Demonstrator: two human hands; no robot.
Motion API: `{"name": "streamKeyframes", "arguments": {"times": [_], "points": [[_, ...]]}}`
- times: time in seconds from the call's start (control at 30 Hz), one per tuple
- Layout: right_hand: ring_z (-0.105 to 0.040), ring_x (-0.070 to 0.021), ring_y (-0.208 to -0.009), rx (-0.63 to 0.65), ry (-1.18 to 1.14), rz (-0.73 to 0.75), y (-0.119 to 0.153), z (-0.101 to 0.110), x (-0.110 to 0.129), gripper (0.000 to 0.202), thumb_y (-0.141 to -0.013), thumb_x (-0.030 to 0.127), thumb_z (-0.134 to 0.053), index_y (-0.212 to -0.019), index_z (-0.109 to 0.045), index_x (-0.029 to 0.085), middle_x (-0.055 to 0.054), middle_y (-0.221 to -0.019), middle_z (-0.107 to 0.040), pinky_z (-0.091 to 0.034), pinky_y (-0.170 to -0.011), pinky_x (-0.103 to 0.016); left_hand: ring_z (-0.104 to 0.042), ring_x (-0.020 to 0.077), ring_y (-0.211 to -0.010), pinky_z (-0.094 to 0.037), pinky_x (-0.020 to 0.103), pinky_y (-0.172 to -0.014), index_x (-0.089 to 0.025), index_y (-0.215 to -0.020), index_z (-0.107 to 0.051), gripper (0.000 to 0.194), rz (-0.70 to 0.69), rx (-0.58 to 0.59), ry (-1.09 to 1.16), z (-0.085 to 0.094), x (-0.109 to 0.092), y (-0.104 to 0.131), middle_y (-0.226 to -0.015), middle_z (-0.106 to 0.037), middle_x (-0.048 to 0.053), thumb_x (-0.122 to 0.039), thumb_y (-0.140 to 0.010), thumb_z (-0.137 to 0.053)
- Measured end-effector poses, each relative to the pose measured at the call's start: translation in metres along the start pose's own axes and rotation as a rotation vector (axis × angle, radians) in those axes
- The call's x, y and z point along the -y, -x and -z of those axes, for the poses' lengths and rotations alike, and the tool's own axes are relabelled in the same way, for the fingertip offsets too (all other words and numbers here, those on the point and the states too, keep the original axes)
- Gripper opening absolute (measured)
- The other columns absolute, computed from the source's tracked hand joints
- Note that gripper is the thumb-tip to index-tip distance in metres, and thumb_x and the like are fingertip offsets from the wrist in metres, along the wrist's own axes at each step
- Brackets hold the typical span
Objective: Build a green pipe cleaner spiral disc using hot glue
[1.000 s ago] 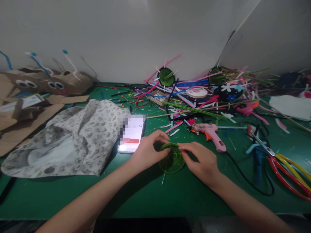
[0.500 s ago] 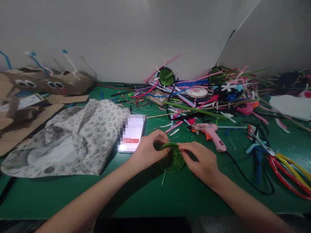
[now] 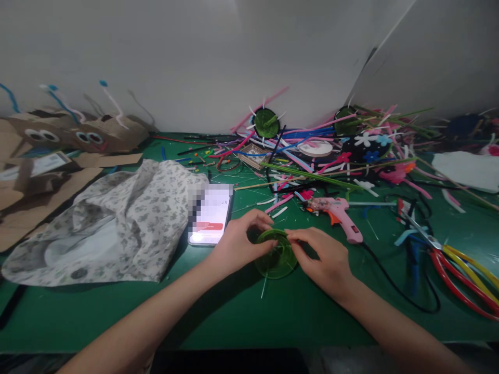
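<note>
A round green coil of pipe cleaner [image 3: 276, 264] is between my hands, low over the green table. My left hand [image 3: 241, 238] grips its left side, the thumb lying across the face and the fingers curled behind the upper rim. At the upper right rim, my right hand [image 3: 319, 257] pinches the edge between thumb and fingertips. A thin pale strand [image 3: 264, 286] sticks out below the disc. What lies under my fingertips is hidden.
A lit phone [image 3: 210, 215] and a patterned cloth [image 3: 128, 218] lie to the left. On the right are a pink glue gun [image 3: 343, 221] with a black cord and red-and-yellow-handled scissors [image 3: 460, 275]. Pipe cleaners [image 3: 307, 132] heap at the back, near cardboard figures [image 3: 105, 132].
My left thumb has shifted slightly to the right across the green disc. My right hand keeps its pinch on the rim.
</note>
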State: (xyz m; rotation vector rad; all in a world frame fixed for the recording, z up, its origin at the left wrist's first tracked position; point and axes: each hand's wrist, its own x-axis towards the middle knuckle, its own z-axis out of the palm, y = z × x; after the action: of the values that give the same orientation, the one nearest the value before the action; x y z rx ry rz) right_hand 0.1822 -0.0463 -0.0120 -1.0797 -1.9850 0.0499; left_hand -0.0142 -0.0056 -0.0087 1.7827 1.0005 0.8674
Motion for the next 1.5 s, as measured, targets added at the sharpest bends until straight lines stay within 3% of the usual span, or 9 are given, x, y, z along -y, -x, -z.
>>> {"name": "streamKeyframes", "arguments": {"times": [0.47,0.87,1.5], "points": [[-0.069,-0.0166,-0.075,0.027,0.042,-0.146,0.0033,-0.0031,-0.0059,0.014,-0.086,0.013,-0.055,-0.095,-0.064,0.020,-0.003,-0.086,-0.072,-0.055,-0.069,-0.028,-0.066,0.0172,-0.090,-0.052,0.031,-0.083,-0.021,-0.101,-0.062,0.031,-0.002,0.058,-0.052,0.0026,-0.0007,-0.0002,-0.095,-0.070,0.001,-0.010,-0.073,-0.067],[-0.068,-0.0161,-0.079,0.017,-0.001,-0.060,0.0019,-0.0002,-0.0020,0.017,-0.087,0.010,-0.055,-0.096,-0.063,0.022,-0.003,-0.088,-0.073,-0.055,-0.071,-0.028,-0.065,0.0171,-0.083,-0.051,0.029,-0.074,-0.022,-0.095,-0.066,0.023,0.011,0.074,-0.104,0.0030,-0.0009,-0.0012,-0.090,-0.071,-0.001,-0.012,-0.074,-0.064],[-0.069,-0.0166,-0.078,0.023,0.009,-0.086,0.0032,-0.0014,-0.0022,0.016,-0.086,0.012,-0.054,-0.095,-0.064,0.022,-0.003,-0.088,-0.073,-0.056,-0.071,-0.028,-0.065,0.0168,-0.081,-0.047,0.028,-0.071,-0.024,-0.092,-0.068,0.020,0.018,0.021,-0.160,0.0021,-0.0005,-0.0010,-0.086,-0.072,-0.002,-0.014,-0.076,-0.063]]}}
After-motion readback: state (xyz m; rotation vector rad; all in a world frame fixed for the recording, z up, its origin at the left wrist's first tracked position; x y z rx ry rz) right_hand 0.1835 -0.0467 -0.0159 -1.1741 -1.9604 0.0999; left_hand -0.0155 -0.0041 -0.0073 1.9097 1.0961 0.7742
